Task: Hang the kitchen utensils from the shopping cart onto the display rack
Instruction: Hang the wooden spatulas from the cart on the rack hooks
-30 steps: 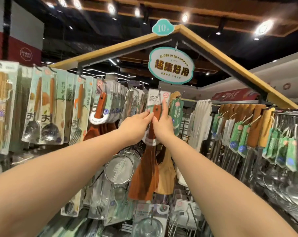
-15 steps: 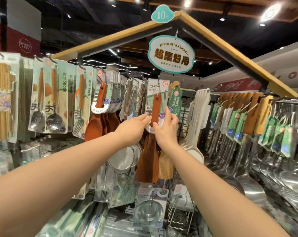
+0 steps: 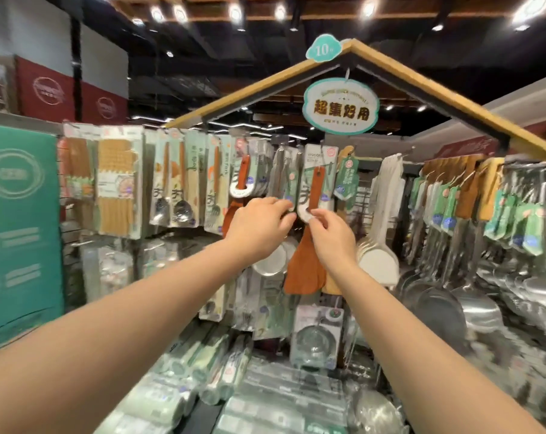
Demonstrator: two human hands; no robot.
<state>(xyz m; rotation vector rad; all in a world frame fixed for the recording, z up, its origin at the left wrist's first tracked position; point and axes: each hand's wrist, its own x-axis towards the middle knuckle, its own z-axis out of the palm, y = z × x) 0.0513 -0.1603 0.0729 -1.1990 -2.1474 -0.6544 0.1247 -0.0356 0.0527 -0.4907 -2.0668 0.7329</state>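
A brown wooden spatula (image 3: pixel 303 267) hangs by its white packaging card (image 3: pixel 321 158) from a hook near the middle of the display rack (image 3: pixel 422 86). My left hand (image 3: pixel 259 227) reaches in from the left, and its curled fingertips meet the left edge of the card's round lower end. On the right side of that same end, my right hand (image 3: pixel 331 234) pinches the card in front of the spatula's handle. Both hands sit just above the blade. The shopping cart is out of sight.
Packaged spoons and forks (image 3: pixel 177 189) hang to the left, beside another brown spatula (image 3: pixel 238 195). White rice paddles (image 3: pixel 381 245) and steel ladles (image 3: pixel 453 277) hang to the right. Packaged goods (image 3: pixel 234 386) lie on the shelf below. A teal sign (image 3: pixel 18 233) stands at far left.
Both hands have slid down from the top of the spatula's handle to the card's lower end. The view has swung left and pulled back; the spatula hangs on the hook.
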